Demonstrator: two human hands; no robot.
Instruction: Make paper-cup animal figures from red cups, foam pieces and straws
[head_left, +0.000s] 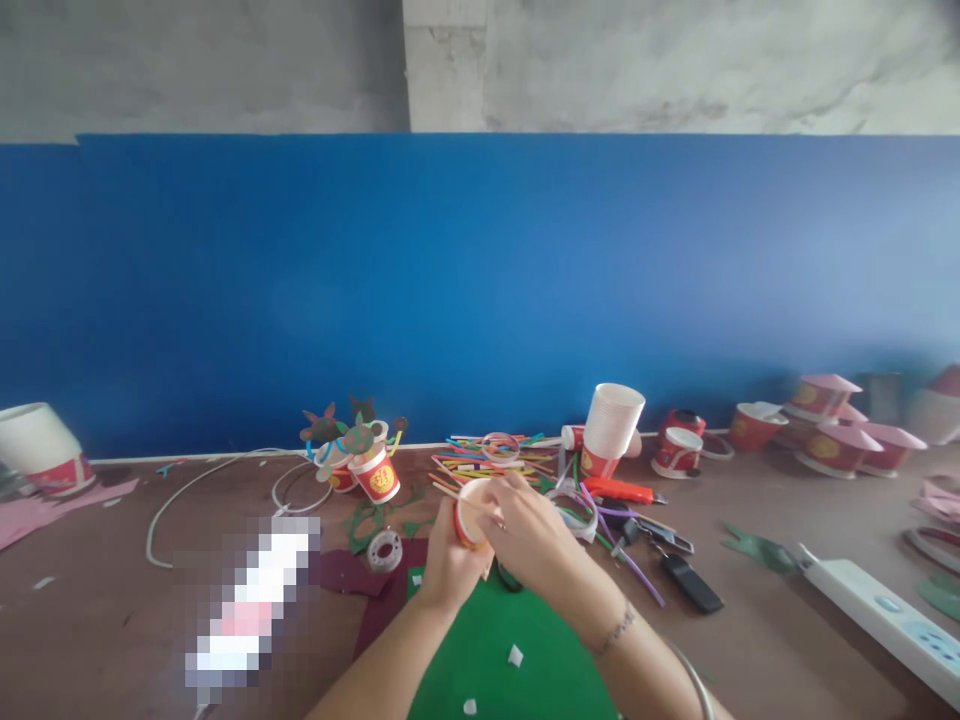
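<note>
My left hand (454, 565) is wrapped round a small red and white paper cup (471, 505), its open mouth tilted up towards me. At the cup's mouth, my right hand (525, 525) is closed with its fingers pinched on a thin tan stick (450, 488). The stick crosses the rim; its near end is hidden by my fingers. Under both hands lies a green sheet (495, 650) with small white scraps on it. Just beyond the cup is a pile of coloured pipe cleaners (487, 455).
Decorated cups (375, 478) and a tape roll (385, 550) are at left. A tall cup stack (611, 425), an orange cutter (619, 490), keys with a black fob (690, 582) and a white power strip (885, 620) are at right. A blue-painted wall (480, 280) bounds the table's back.
</note>
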